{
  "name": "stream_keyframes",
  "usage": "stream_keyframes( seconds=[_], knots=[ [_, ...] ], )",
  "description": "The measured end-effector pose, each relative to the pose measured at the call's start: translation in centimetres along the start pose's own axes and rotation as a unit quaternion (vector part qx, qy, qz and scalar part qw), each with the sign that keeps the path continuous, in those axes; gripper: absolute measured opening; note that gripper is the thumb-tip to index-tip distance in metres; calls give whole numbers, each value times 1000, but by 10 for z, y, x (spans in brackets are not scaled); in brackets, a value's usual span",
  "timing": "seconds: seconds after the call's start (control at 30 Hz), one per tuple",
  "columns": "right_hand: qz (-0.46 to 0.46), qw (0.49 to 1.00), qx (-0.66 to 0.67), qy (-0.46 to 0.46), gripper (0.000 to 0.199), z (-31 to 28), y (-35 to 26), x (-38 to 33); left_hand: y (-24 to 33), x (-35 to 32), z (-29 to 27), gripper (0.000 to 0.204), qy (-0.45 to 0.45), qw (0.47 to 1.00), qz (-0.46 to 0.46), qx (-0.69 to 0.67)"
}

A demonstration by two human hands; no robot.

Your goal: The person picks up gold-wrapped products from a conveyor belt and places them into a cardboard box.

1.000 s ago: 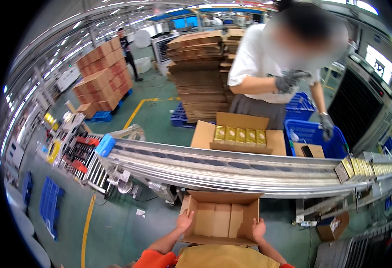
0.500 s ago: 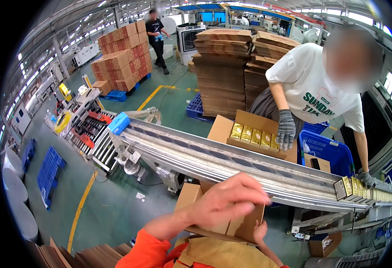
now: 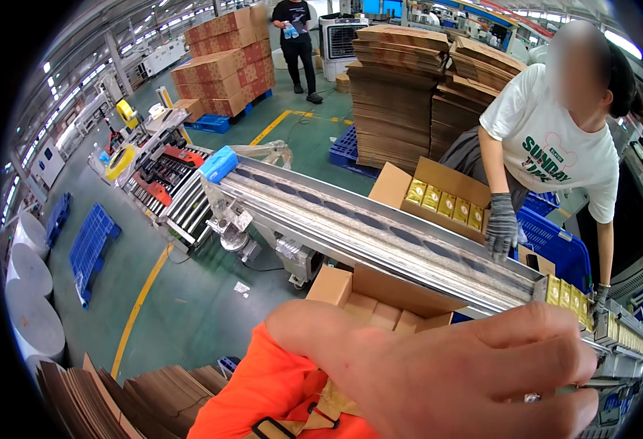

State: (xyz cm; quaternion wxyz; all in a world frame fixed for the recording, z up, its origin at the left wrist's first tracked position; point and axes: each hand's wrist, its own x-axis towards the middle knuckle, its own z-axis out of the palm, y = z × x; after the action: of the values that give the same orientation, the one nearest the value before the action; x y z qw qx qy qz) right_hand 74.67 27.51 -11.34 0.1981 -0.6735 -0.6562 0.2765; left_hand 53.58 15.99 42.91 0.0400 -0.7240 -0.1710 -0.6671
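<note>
My left hand (image 3: 446, 373) is raised close to the camera and fills the lower right of the view, its back toward me and its fingers stretched to the right with nothing seen in them. Its orange sleeve (image 3: 263, 388) comes up from the bottom edge. Behind the hand stands an open cardboard box (image 3: 380, 304) with its flaps up, just below a long metal conveyor (image 3: 350, 227). My right hand is hidden. Across the conveyor a co-worker rests a grey gloved hand (image 3: 501, 227) by an open box of gold packets (image 3: 446, 201).
A row of gold packets (image 3: 566, 293) lies on the conveyor at the right. Stacks of flat cardboard (image 3: 402, 80) stand behind, and more flat cardboard (image 3: 138, 395) is at lower left. Blue pallets (image 3: 91, 241), white rolls (image 3: 32, 293) and a person in black (image 3: 296, 36) are farther off.
My left hand left the open box's flap and rose toward the camera, now covering much of the box. The view has turned left. The co-worker's gloved hand stays by the box of packets.
</note>
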Motion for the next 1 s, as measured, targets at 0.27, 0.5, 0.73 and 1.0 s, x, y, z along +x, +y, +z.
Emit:
stream_keyframes(
  seconds=[0.27, 0.5, 0.73, 1.0],
  knots=[
    [-3, 1000, -5, 10, 35, 0, 3, -1, -3, -7, -5, 15, 110, 956, 124, 244],
    [-8, 1000, -1, 2, 35, 3, -2, 2, 22, -22, -43, 13, 63, 974, -10, 215],
    [-27, 998, -20, 55, 31, 9, 14, 5, 4, -44, -75, 33, -36, 965, 40, 258],
    [0, 998, -26, 52, 34, 5, 13, 5, -5, -61, -73, 24, -40, 960, 1, 276]
  ],
)
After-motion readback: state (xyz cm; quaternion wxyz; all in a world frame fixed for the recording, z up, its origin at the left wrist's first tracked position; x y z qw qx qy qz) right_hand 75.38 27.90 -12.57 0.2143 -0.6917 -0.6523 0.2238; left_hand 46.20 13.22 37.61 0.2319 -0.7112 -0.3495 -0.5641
